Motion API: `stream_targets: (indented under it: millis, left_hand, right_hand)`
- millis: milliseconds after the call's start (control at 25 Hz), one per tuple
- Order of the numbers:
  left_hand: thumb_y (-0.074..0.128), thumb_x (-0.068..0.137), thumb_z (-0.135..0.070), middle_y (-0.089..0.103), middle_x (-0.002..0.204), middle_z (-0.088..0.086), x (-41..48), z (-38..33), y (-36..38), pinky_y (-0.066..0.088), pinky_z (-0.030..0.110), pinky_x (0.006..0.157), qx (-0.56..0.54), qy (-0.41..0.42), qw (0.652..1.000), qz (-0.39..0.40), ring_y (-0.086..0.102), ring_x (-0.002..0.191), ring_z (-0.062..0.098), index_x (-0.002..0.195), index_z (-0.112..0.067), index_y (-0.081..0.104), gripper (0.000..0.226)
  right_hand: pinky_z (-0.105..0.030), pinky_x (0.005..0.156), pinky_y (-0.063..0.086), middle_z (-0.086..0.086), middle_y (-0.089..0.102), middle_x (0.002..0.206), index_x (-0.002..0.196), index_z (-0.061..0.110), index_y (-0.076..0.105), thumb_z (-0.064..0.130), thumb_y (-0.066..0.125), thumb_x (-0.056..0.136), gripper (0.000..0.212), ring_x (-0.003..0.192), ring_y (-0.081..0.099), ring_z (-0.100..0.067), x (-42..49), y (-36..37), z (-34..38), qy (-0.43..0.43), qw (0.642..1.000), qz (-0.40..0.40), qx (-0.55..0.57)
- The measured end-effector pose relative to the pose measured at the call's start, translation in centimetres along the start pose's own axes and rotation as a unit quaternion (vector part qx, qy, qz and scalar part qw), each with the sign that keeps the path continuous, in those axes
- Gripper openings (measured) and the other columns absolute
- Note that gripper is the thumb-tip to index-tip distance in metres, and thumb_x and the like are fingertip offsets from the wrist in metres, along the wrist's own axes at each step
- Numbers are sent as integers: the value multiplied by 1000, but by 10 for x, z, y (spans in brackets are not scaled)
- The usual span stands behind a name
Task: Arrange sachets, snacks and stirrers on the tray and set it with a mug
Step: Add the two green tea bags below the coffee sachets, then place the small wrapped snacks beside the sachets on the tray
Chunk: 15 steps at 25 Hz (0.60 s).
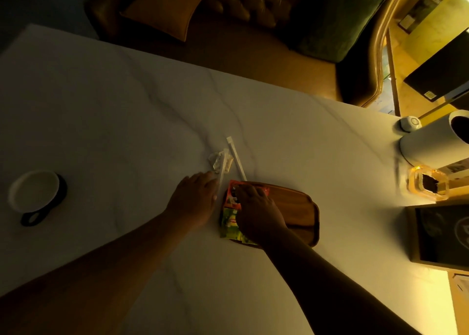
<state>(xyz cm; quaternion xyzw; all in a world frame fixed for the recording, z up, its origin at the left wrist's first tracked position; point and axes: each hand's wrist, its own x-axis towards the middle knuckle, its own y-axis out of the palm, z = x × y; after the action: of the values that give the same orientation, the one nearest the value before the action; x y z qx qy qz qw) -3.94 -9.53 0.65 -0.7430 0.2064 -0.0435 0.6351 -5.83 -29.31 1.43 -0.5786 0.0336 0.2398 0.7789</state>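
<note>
A wooden tray (302, 207) lies on the white marble table (127, 111). On its left end sit a red sachet (232, 193) and a green sachet (229, 224). My right hand (258, 214) rests flat on both sachets, fingers pressing the red one. My left hand (194, 198) lies just left of the tray, fingertips touching a wrapped stirrer (223, 168). A second wrapped stirrer (236, 158) lies beside it, reaching the tray's edge. A small clear snack packet (217, 160) sits under the first stirrer. A white mug (35, 195) with a dark handle stands far left.
At the right edge stand a white cylinder (436, 141), a small white puck (410, 123), an amber glass dish (429, 183) and a dark framed box (441, 235). A leather sofa with cushions (162, 9) lies beyond the table's far edge.
</note>
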Motion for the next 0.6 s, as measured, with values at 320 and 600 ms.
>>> stream_targets:
  millis: [320, 600]
  left_hand:
    - [39, 98, -25, 30, 159, 5, 41, 43, 7, 24, 49, 116, -8, 11, 1000, -7, 26, 145, 25, 151, -18, 25, 56]
    - [49, 92, -29, 38, 154, 7, 27, 64, 18, 26, 50, 115, -3, 30, 999, 9, 34, 141, 28, 151, -17, 25, 65]
  right_hand:
    - [-52, 119, 14, -12, 22, 163, 154, 17, 22, 25, 52, 91, 71, 149, 9, -36, 76, -1, 33, -56, 997, 16, -50]
    - [-56, 118, -3, -15, 9, 165, 155, 18, 14, 27, 42, 92, 70, 149, -7, -37, 86, 10, 50, -62, 991, 51, -103]
